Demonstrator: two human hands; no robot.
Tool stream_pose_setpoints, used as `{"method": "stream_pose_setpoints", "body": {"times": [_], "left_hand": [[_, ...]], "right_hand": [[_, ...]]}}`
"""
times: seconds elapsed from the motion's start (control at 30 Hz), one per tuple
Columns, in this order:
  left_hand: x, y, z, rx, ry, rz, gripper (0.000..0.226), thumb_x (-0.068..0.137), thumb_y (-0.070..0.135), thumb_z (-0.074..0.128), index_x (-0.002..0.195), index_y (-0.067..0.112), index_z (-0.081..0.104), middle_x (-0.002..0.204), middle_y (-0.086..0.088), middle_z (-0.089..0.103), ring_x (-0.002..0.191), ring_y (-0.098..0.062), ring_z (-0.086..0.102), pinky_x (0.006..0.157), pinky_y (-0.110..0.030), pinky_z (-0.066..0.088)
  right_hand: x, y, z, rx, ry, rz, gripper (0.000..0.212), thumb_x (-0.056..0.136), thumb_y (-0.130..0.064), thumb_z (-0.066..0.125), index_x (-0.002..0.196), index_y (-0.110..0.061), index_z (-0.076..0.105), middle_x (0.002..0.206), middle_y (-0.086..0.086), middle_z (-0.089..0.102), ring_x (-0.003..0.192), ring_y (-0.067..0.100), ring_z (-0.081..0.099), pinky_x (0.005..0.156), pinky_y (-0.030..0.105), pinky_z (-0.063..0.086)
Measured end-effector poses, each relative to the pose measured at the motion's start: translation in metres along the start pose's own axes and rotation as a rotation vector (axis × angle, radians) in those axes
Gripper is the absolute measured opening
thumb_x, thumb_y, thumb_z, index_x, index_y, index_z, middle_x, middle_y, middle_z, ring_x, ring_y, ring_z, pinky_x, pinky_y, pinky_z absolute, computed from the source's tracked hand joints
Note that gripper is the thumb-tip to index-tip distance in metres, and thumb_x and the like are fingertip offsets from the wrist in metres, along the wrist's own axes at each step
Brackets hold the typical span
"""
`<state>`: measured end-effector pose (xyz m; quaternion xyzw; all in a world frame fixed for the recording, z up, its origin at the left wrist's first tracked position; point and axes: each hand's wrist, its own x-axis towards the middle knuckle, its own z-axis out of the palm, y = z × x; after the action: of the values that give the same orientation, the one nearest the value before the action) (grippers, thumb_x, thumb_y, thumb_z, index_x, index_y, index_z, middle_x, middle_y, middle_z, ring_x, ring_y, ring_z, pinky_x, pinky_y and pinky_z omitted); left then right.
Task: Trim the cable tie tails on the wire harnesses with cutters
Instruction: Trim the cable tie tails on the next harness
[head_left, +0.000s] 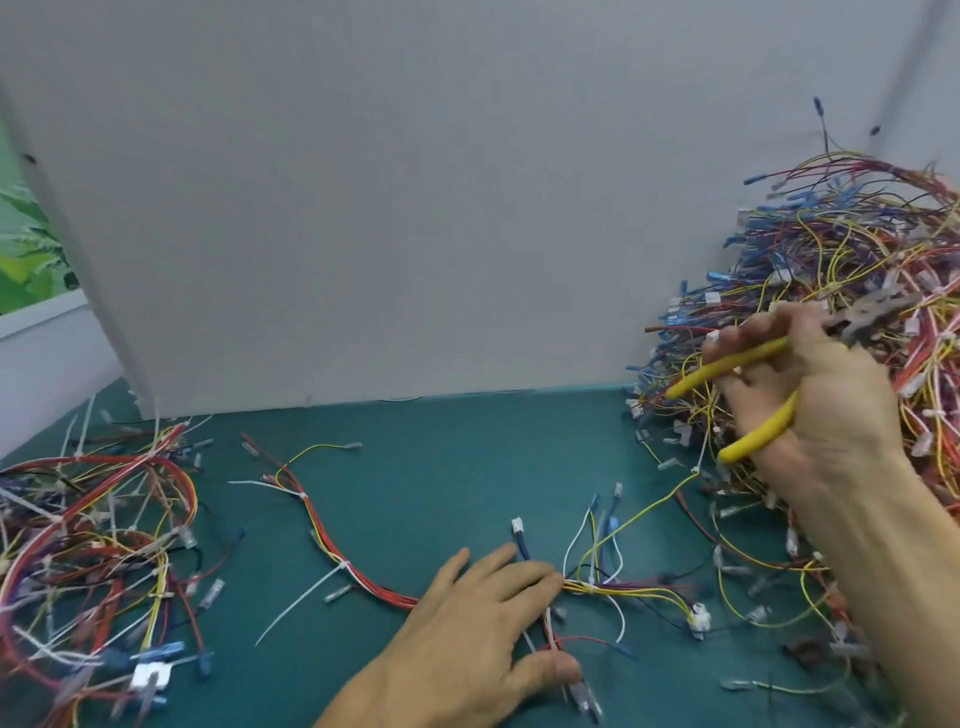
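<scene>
Yellow-handled cutters raised, harness pinned on mat

Teal mat covers the bench, with a white board standing at the back. One harness of red and yellow wires lies across the middle of the mat. A long white cable tie tail sticks out from it toward the near-left, uncut.

Left hand lies flat on the harness, fingers straight and spread, palm down, pressing the wires onto the mat. Its thumb also rests on loose wires near the bottom edge.

Right hand is up in the air at the right, well apart from the left, fingers curled round the cutters. Handles are spread. The cutter head is motion-blurred, so I cannot tell how the jaws stand.

Big tangled heap of harnesses with blue terminals sits behind the right hand against the board. A smaller pile with many white tie tails lies at the left edge.
</scene>
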<state>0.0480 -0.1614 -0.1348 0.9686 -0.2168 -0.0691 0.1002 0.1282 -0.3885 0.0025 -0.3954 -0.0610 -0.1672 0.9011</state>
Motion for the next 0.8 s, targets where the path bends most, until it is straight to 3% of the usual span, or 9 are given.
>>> {"method": "stream_pose_setpoints", "body": {"times": [0.07,0.1,0.2,0.3,0.4,0.5,0.6,0.7,0.8], "left_hand": [[0.001,-0.002,0.002,0.011,0.007,-0.004,0.083,0.077,0.083,0.015,0.149,0.042,0.01,0.154,0.03,0.006,0.144,0.001,-0.007,0.117,-0.037,-0.009],[0.001,-0.002,0.002,0.015,0.006,-0.005,0.085,0.076,0.084,0.013,0.149,0.042,0.01,0.154,0.03,0.006,0.144,0.001,-0.008,0.118,-0.036,-0.009],[0.001,-0.002,0.003,0.002,0.011,-0.002,0.082,0.079,0.082,0.016,0.149,0.042,0.009,0.154,0.03,0.006,0.144,0.001,-0.007,0.118,-0.037,-0.008],[0.0,-0.003,0.002,-0.019,0.023,0.007,0.079,0.08,0.082,0.018,0.149,0.042,0.012,0.153,0.031,0.009,0.144,0.002,-0.006,0.119,-0.04,-0.005],[-0.002,-0.003,0.001,-0.061,0.042,0.018,0.078,0.08,0.083,0.021,0.147,0.044,0.018,0.15,0.034,0.014,0.143,0.005,-0.003,0.119,-0.04,-0.002],[-0.003,-0.001,-0.002,-0.1,0.077,0.044,0.077,0.078,0.084,0.025,0.145,0.044,0.026,0.148,0.036,0.021,0.141,0.009,-0.001,0.118,-0.037,-0.003],[-0.004,0.002,-0.005,-0.077,0.144,0.107,0.072,0.08,0.082,0.03,0.14,0.042,0.036,0.143,0.033,0.033,0.136,0.009,0.013,0.115,-0.028,0.004],[-0.003,0.004,-0.005,-0.057,0.193,0.174,0.074,0.079,0.082,0.029,0.137,0.039,0.044,0.137,0.03,0.043,0.122,0.004,0.027,0.105,-0.02,0.014],[-0.005,0.004,-0.007,-0.111,0.2,0.201,0.073,0.077,0.083,0.029,0.132,0.039,0.051,0.133,0.031,0.047,0.111,0.003,0.032,0.098,-0.018,0.02]], "right_hand": [[0.002,-0.016,0.003,-0.016,-0.025,-0.041,0.023,0.101,-0.028,0.045,0.083,-0.017,0.053,0.067,-0.002,0.057,0.068,0.017,0.062,0.076,0.037,0.057],[0.002,-0.022,0.001,-0.238,-0.022,-0.106,0.023,0.1,-0.028,0.048,0.081,-0.017,0.055,0.066,-0.002,0.058,0.066,0.016,0.062,0.071,0.039,0.057],[0.012,-0.021,-0.02,-1.533,-0.09,-0.229,0.019,0.095,-0.038,0.056,0.091,-0.021,0.065,0.078,0.006,0.063,0.073,0.023,0.063,0.069,0.039,0.051],[0.013,0.008,-0.037,-2.17,-0.204,0.112,0.039,0.094,-0.046,0.053,0.117,-0.015,0.06,0.104,0.019,0.064,0.094,0.036,0.063,0.084,0.044,0.053],[0.004,0.038,-0.046,-2.168,-0.261,0.247,0.04,0.091,-0.049,0.056,0.109,-0.014,0.059,0.115,0.019,0.062,0.106,0.037,0.059,0.087,0.041,0.05],[-0.002,0.054,-0.038,-1.985,-0.33,0.259,0.027,0.082,-0.042,0.067,0.08,-0.019,0.055,0.098,0.013,0.065,0.094,0.032,0.062,0.079,0.036,0.05],[-0.006,0.066,-0.015,-1.783,-0.386,0.046,0.016,0.079,-0.031,0.069,0.074,-0.02,0.058,0.081,0.004,0.066,0.086,0.03,0.062,0.072,0.032,0.048],[-0.013,0.073,0.014,-1.468,-0.392,-0.143,0.02,0.074,-0.038,0.076,0.07,-0.026,0.061,0.063,-0.01,0.062,0.069,0.009,0.06,0.057,0.014,0.039],[-0.022,0.094,0.023,-1.422,-0.522,-0.159,0.027,0.068,-0.043,0.08,0.075,-0.023,0.064,0.068,-0.009,0.066,0.069,0.006,0.059,0.059,0.013,0.04]]}}
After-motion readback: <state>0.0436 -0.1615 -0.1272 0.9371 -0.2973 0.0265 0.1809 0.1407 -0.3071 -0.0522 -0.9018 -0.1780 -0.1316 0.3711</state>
